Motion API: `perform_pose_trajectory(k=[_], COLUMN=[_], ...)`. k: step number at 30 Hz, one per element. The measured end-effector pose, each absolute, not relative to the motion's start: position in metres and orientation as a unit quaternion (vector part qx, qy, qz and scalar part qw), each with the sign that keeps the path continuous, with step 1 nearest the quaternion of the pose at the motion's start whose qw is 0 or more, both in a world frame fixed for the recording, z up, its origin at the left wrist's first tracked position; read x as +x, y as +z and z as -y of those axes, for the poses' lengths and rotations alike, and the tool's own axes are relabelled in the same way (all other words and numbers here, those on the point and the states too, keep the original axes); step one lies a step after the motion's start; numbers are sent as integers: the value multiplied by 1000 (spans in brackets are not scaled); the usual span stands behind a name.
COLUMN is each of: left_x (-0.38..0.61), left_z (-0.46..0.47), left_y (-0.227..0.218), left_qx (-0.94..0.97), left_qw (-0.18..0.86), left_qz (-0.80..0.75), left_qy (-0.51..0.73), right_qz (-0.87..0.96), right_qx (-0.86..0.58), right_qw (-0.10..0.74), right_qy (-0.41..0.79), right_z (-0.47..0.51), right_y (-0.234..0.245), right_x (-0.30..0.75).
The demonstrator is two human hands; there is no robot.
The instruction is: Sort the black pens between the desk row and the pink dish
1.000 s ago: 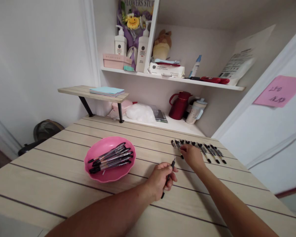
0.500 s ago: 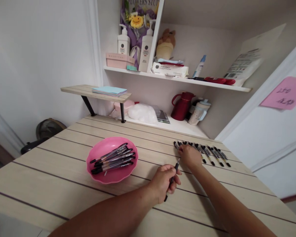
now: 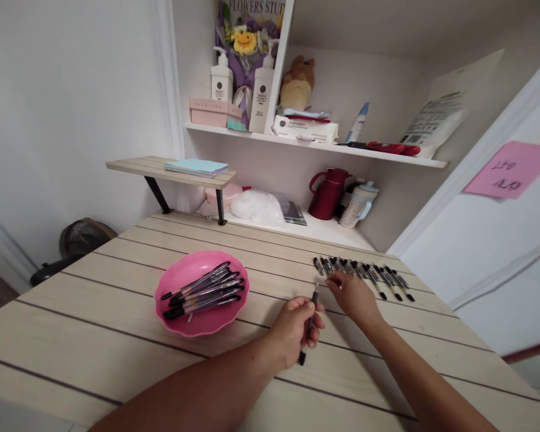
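A black gel pen (image 3: 311, 321) is gripped in my left hand (image 3: 294, 330), its fingers wrapped around the barrel. The pen's bare tip points up and away from me, and its black end sticks out below the hand. My right hand (image 3: 355, 297) hovers just right of that tip, thumb and fingers pinched together. Whatever is between those fingertips is too small or hidden to make out. Beyond the right hand a row of black gel pens (image 3: 320, 265) lies side by side on the wooden table (image 3: 261, 270), partly covered by the hand. More gel pens (image 3: 204, 294) are piled in a pink bowl (image 3: 180, 270) at the left.
A small raised shelf (image 3: 135, 165) with blue paper (image 3: 195, 165) stands at the back left. Behind the table are a white plastic bag (image 3: 257, 207), a red jug (image 3: 328, 193) and a tumbler (image 3: 359, 205). Above them, a wall shelf (image 3: 387, 154) holds bottles and boxes.
My right hand has drawn back from the row of pens toward me, uncovering its left end. The left hand keeps its grip on the pen, now held more upright. The view has shifted slightly.
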State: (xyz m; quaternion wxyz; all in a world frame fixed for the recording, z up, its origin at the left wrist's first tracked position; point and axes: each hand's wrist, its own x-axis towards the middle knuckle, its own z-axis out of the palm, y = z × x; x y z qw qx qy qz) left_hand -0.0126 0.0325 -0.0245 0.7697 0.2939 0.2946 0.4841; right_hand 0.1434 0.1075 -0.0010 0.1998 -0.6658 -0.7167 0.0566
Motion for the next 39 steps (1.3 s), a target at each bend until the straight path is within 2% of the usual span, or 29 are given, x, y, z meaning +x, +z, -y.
perform_pose_trajectory(k=[2,4,7,11,15,20,23,39], left_x=[-12,-12,-13,-15,-17,-18,-19,-17], left_z=[-34,-37,-40,-43,-47,-48,-47,-47], left_y=[-24,-23,-20,-19,-23,-28,-27,-26], left_qx=[258,218,172,147,135,138,163,208], left_qw=[766,752,732,724,719,731,735,724], left_qz=[-254,-218,-205,-210,-218,-263,-271,-283], left_qy=[531,583,627,641,646,615,600,594], right_qz=[707,665,659,694,724,726,711,685], right_qx=[-626,-591,-540,-524,-555,-658,-694,-725], right_qw=[253,269,293,316,300,186,114,76], right_qy=[212,368,434,380,278,72,1,-17], right_z=[-84,-60,-31,-18,-36,-82,-105,-128], right_y=[-3,-8,-16,-19,-12,-3,-4,-14], right_x=[139,131,115,101,103,112,114,112])
